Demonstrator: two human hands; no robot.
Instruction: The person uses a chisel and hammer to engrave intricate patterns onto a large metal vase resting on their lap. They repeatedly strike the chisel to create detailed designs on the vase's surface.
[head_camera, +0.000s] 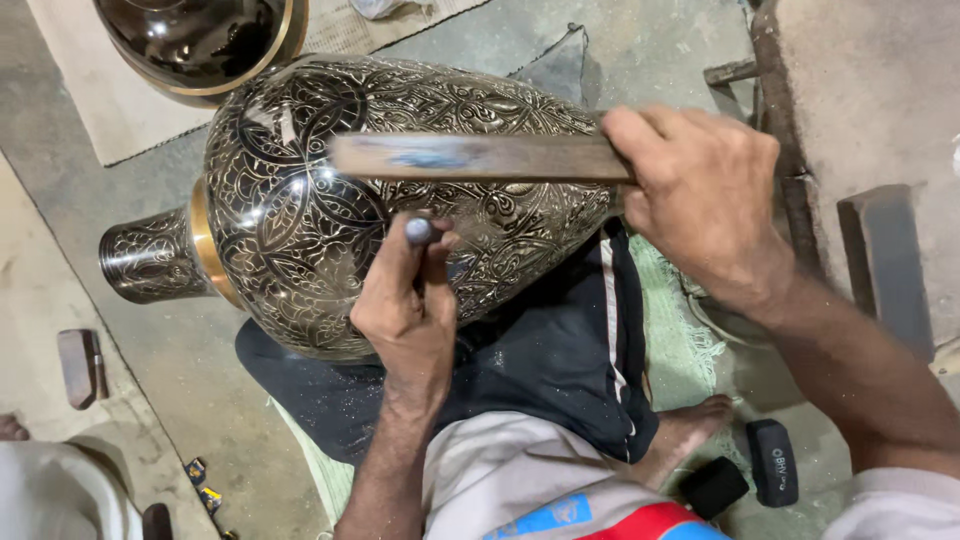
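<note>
A large dark metal vase (300, 210), engraved all over with floral patterns and ringed by a brass band, lies on its side across my lap. My left hand (408, 310) grips a small metal chisel (419, 231) upright, its tip against the vase's belly. My right hand (700, 195) holds a flat wooden stick (470, 158) level above the chisel's head. The vase's narrow neck (150, 255) points left.
A second dark, shiny vessel (195, 40) with a brass rim sits at the top left on a mat. A small wooden block (80, 365) lies on the concrete floor at left. Two black rectangular blocks (770, 460) rest beside my bare foot (690, 425). A green mat (680, 330) lies under me.
</note>
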